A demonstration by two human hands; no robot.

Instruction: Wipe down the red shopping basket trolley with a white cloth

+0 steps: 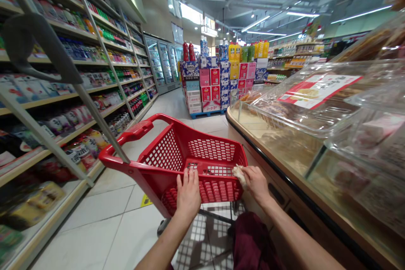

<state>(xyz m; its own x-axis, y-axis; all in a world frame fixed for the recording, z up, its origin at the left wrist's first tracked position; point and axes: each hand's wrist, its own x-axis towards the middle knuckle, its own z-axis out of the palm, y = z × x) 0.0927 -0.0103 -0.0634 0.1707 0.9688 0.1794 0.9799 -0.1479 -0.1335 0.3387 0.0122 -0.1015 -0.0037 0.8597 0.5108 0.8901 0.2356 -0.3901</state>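
A red plastic rolling shopping basket (202, 156) with perforated walls stands on wheels in front of me. My left hand (189, 194) lies over its near rim, fingers stretched out and a little apart; the thumb is largely hidden. At the basket's right corner, my right hand (255, 183) pinches a crumpled off-white cloth (239, 174), which touches the rim. Towards the left end, a red handle (136, 130) is part of the basket's rim. From there a grey pull bar (101, 122) slants up to a dark grip (38, 46) at upper left.
Tall drink shelves (117, 63) line the left side. A display counter (268, 168) with clear food packs (313, 93) runs close along the right. Stacked drink cartons (210, 88) stand on a blue pallet (209, 114) ahead, with glass-door fridges (163, 63) behind. Tiled floor (120, 202) lies between.
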